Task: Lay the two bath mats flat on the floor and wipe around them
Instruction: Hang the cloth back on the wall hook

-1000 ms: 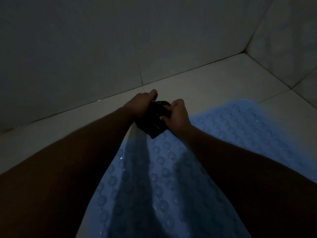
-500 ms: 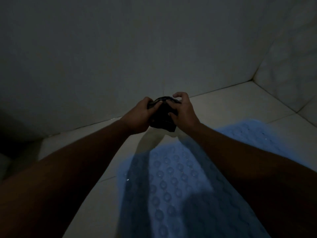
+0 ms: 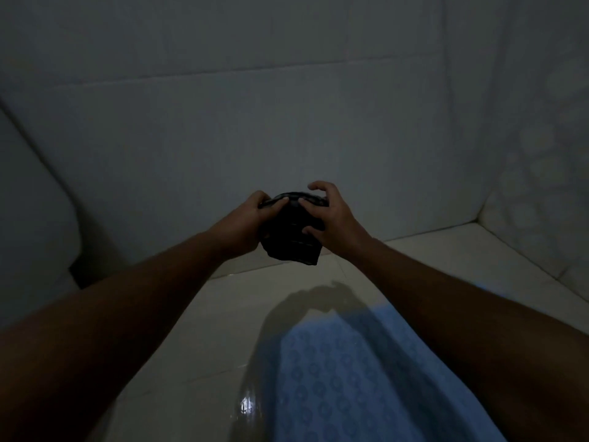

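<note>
In dim light the left hand (image 3: 247, 223) and the right hand (image 3: 333, 215) hold a dark bunched cloth (image 3: 288, 232) between them in the air, the left one closed around its left edge and the right one with spread fingers pressing on its top and right side. A blue bath mat (image 3: 344, 378) with ring-shaped bumps lies flat on the wet pale tiled floor (image 3: 197, 362) at 6 o'clock from the cloth, its right part hidden under the right forearm, and the shadow of the hands falls across its far end. The tiled wall (image 3: 255, 129) stands behind at 12 o'clock, and no writing can be read anywhere

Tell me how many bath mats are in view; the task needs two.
1: the blue bath mat lies on the floor tiles below the person's forearms. A second may be out of frame.
</note>
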